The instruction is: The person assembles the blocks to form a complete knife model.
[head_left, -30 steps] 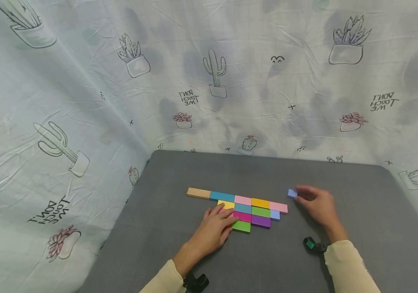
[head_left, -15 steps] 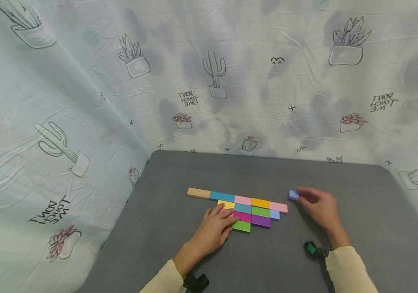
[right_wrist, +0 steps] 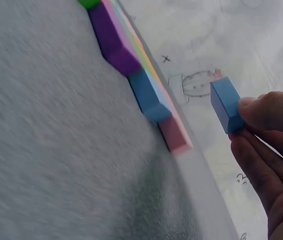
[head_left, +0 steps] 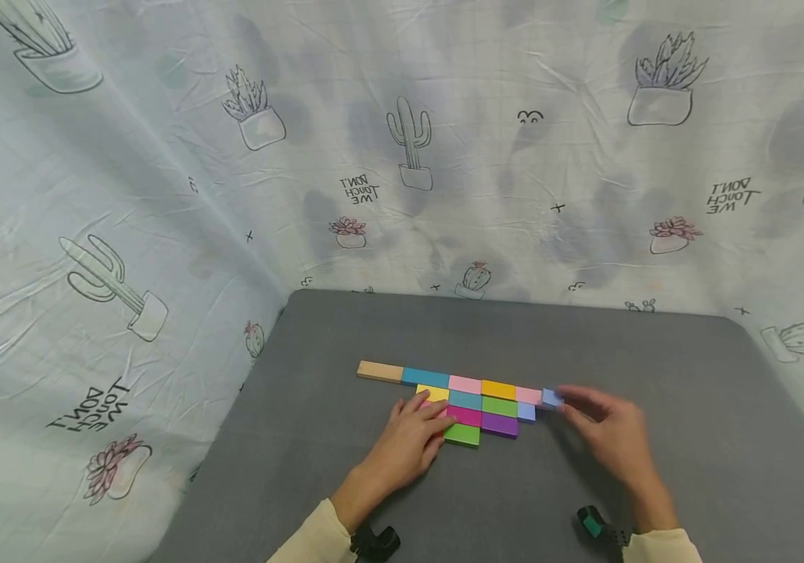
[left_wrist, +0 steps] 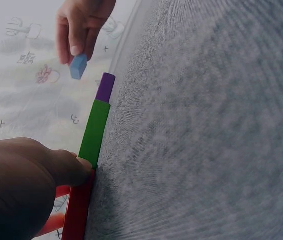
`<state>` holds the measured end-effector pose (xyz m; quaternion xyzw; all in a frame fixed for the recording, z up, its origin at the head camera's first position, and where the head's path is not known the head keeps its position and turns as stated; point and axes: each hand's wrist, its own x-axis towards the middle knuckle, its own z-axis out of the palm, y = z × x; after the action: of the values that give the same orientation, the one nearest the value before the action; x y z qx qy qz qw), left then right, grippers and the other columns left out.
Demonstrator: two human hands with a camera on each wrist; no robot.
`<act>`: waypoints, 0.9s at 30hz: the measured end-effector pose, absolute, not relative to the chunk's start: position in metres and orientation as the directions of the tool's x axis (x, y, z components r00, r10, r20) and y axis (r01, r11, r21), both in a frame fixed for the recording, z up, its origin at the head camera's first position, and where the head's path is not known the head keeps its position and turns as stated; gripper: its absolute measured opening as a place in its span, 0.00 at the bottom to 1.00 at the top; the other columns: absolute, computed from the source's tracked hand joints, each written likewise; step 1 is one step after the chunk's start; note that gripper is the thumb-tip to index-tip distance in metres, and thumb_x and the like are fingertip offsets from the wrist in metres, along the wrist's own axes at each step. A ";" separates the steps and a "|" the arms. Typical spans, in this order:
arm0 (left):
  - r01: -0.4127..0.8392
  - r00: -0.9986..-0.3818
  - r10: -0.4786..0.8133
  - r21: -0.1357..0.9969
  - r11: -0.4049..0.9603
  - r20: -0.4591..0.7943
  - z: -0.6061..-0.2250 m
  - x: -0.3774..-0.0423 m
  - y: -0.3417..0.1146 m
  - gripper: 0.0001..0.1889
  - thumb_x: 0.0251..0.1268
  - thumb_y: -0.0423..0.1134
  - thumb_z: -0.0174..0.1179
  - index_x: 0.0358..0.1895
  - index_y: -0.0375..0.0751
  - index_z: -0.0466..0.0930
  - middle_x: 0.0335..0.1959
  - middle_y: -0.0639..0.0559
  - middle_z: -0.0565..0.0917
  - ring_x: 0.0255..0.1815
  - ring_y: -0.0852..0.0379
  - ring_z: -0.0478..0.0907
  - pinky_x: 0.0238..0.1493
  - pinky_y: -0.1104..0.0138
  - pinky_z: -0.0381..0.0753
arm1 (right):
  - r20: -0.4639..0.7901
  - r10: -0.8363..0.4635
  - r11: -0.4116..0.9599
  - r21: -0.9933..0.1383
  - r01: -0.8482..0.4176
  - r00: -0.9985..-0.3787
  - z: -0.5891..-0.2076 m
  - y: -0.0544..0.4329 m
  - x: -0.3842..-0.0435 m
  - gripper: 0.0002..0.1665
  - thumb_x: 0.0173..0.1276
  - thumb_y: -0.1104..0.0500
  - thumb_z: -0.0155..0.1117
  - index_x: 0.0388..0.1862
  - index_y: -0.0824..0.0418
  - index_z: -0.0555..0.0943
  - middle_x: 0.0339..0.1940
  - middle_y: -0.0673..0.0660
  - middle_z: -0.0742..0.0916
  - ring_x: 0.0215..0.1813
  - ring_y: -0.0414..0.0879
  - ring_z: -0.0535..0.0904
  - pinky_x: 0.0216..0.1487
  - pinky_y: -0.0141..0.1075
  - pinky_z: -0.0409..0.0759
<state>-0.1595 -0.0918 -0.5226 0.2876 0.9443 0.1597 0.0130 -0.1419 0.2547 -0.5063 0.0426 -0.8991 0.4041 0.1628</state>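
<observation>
My right hand pinches a small light blue block between thumb and fingers. In the right wrist view this blue block is held up off the table, apart from the others. It is near the pink block that ends the far row. My left hand rests on the left part of the block layout, its fingers spread over the yellow block and neighbours. In the left wrist view its thumb touches the green block near where it meets a red block. The palm hides some blocks.
Flat coloured blocks lie in stepped rows on the grey table. The far row starts with a tan block; a purple block and another light blue block sit at the right steps. A cactus-print cloth hangs behind and at left.
My right hand has carried the light blue block left and slightly nearer, from beyond the far row's right end to beside its last pink block. My left hand stays put.
</observation>
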 end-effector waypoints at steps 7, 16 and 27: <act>0.537 -0.834 0.547 0.314 0.783 0.063 -0.523 -0.160 -0.093 0.23 0.78 0.47 0.68 0.73 0.60 0.84 0.80 0.57 0.78 0.86 0.42 0.65 0.78 0.29 0.69 | 0.355 0.039 0.618 -0.743 -0.257 -0.934 -0.505 0.237 -0.126 0.20 0.63 0.71 0.82 0.54 0.59 0.93 0.50 0.57 0.95 0.51 0.27 0.88 0.55 0.13 0.78; 0.532 -0.838 0.542 0.311 0.788 0.063 -0.522 -0.160 -0.093 0.24 0.78 0.47 0.69 0.73 0.61 0.84 0.80 0.57 0.78 0.86 0.42 0.65 0.78 0.29 0.69 | 0.314 -0.007 0.621 -0.743 -0.250 -0.949 -0.508 0.209 -0.114 0.23 0.62 0.72 0.83 0.54 0.55 0.93 0.50 0.51 0.96 0.51 0.39 0.92 0.56 0.21 0.84; 0.525 -0.843 0.535 0.293 0.799 0.054 -0.523 -0.159 -0.092 0.24 0.77 0.48 0.70 0.74 0.62 0.84 0.80 0.57 0.78 0.86 0.42 0.65 0.78 0.30 0.69 | 0.319 -0.095 0.712 -0.640 -0.288 -0.943 -0.519 0.187 -0.114 0.23 0.59 0.67 0.87 0.53 0.51 0.94 0.47 0.43 0.95 0.50 0.40 0.92 0.54 0.45 0.93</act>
<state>-0.1595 -0.0918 -0.5226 0.2794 0.9482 0.1501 0.0156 -0.1142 0.1869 -0.5193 0.1045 -0.9157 0.3646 0.1328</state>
